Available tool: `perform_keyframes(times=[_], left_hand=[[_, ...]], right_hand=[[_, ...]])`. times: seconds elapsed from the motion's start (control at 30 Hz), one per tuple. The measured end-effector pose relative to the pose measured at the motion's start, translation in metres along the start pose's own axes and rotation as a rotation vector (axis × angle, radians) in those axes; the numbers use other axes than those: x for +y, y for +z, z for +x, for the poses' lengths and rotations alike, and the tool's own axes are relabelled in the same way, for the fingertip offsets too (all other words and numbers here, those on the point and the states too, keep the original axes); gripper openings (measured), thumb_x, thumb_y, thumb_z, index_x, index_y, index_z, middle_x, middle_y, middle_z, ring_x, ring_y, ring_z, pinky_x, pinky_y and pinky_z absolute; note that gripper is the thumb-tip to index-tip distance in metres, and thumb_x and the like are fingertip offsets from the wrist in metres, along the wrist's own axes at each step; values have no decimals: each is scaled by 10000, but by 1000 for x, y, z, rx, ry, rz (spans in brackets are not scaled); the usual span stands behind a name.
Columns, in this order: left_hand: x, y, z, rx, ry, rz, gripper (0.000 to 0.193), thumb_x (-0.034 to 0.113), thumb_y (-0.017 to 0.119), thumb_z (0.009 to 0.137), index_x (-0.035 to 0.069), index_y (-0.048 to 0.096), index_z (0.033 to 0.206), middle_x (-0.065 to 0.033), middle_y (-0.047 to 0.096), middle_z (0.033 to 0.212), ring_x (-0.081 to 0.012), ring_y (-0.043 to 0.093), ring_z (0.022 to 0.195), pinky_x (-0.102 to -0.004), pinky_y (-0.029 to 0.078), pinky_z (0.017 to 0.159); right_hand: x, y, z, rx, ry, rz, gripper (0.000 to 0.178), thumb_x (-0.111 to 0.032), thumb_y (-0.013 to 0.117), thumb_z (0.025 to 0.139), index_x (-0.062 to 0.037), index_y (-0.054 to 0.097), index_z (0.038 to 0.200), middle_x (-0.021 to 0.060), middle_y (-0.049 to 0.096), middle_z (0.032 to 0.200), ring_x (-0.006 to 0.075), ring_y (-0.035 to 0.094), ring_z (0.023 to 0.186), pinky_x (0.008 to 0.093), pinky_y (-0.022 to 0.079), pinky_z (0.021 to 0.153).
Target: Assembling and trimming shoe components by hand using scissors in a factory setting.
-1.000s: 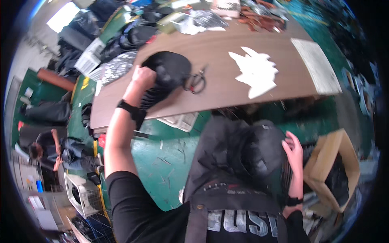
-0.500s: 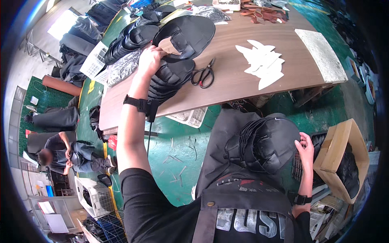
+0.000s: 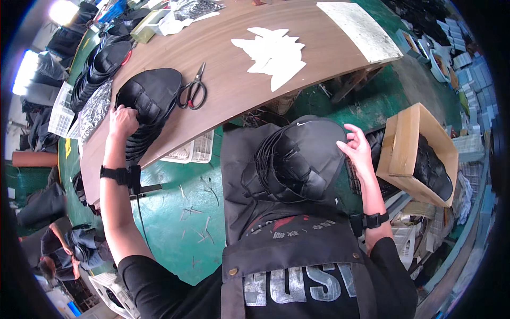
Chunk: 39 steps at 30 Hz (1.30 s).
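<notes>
1. Two bare hands, both changed in place: the left hand [image 3: 123, 123] and the right hand [image 3: 360, 153] sit farther left in the frame than half a second ago, the surroundings having shifted likewise.
2. One stack of black shaped pieces [image 3: 154, 98], left of the frame, on the brown table [image 3: 223, 87]. Half a second ago one piece stood raised above it in the left hand; now the top piece lies down on the stack.
3. Left hand: at that stack's left rim, fingers curled; cannot tell whether they grip the rim or merely rest there.
4. One second stack of black pieces [image 3: 319, 159], centre right, on the dark apron [image 3: 239, 165].
5. Right hand: fingers parted, holding nothing, at this stack's right edge; contact cannot be told.
6. One pair of scissors [image 3: 192, 93], just right of the table stack.
</notes>
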State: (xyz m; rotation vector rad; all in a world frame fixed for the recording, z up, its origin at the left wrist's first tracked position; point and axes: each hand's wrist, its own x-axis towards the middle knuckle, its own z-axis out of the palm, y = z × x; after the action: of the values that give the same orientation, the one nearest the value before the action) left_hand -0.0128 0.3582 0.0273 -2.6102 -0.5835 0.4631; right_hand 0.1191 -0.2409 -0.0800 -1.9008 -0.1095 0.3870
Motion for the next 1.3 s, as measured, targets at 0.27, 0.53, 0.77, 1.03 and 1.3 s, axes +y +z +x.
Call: perform_keyframes(times=[0.27, 0.53, 0.77, 1.03, 1.3], left_hand=[[119, -14, -60, 584, 321, -602, 293, 63, 614, 759, 76, 657, 1048, -113, 642, 1023, -294, 579, 1017, -392, 452, 869], [281, -15, -154, -188, 437, -1692, 354, 251, 658, 880, 40, 602, 1159, -23, 608, 727, -55, 488, 625, -248, 441, 598], [281, -28, -163, -193, 300, -2013, 254, 172, 611, 933, 33, 615, 1146, 40, 640, 886, -21, 543, 733, -194, 454, 615], [271, -16, -163, -208, 276, -2220, 159, 131, 632, 914, 19, 626, 1027, 27, 614, 805, -25, 536, 710, -211, 479, 605], [276, -14, -166, -268, 375, -2137, 153, 157, 667, 893, 29, 675, 978, 67, 603, 783, -9, 491, 692, -188, 410, 619]], right_hand=[[-42, -6, -22, -178, 83, 768, 462, -60, 626, 846, -11, 479, 1281, 69, 599, 1174, 149, 588, 1051, 291, 459, 929], [-95, 2, -48, -230, -98, 910, 577, -99, 595, 841, 1, 384, 1369, 136, 509, 1311, 242, 527, 1185, 348, 418, 1015], [-77, -7, -59, -328, -161, 1054, 568, -147, 553, 882, -12, 346, 1393, 157, 472, 1352, 301, 496, 1223, 446, 403, 1037], [-52, -8, -82, -423, -176, 1260, 687, -301, 705, 830, -26, 386, 1373, 135, 478, 1341, 289, 483, 1228, 448, 444, 997], [-22, 51, -52, -960, 187, 587, 486, -289, 619, 910, -32, 476, 1297, 105, 547, 1253, 218, 549, 1117, 359, 508, 853]])
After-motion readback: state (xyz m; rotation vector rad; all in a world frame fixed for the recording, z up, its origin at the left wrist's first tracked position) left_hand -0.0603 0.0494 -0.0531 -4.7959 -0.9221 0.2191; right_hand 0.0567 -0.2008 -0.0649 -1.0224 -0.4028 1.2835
